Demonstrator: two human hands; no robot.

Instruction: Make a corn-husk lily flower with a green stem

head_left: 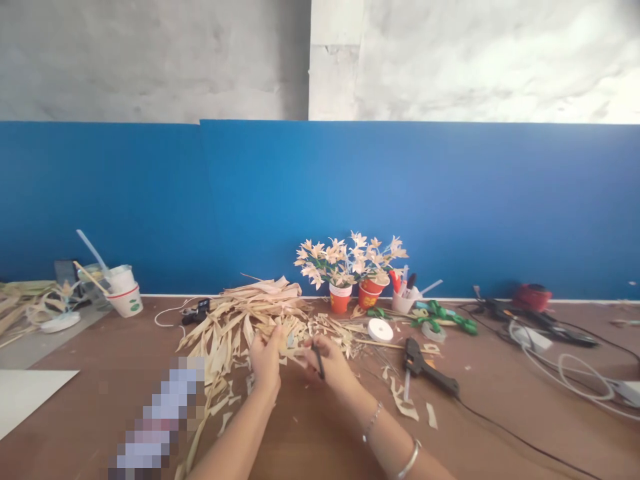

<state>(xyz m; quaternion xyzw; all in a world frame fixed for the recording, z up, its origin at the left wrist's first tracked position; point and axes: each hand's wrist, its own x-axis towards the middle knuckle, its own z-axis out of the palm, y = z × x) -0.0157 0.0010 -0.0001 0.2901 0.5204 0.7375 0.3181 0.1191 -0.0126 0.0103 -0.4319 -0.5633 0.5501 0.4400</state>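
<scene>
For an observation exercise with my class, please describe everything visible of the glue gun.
The glue gun looks like dark plastic, with a stubby body and a slimmer handle. It lies on the brown table, right of the right hand, handle angled toward the lower right, a dark cord trailing from its end. A pale stick shows beside its body. No hand touches it.

Bright, soft blur, upper-right glare

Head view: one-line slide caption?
Left hand beside dried leaves, right hand holding a dark tool; flowers in cups behind, glue gun to the right.
</scene>
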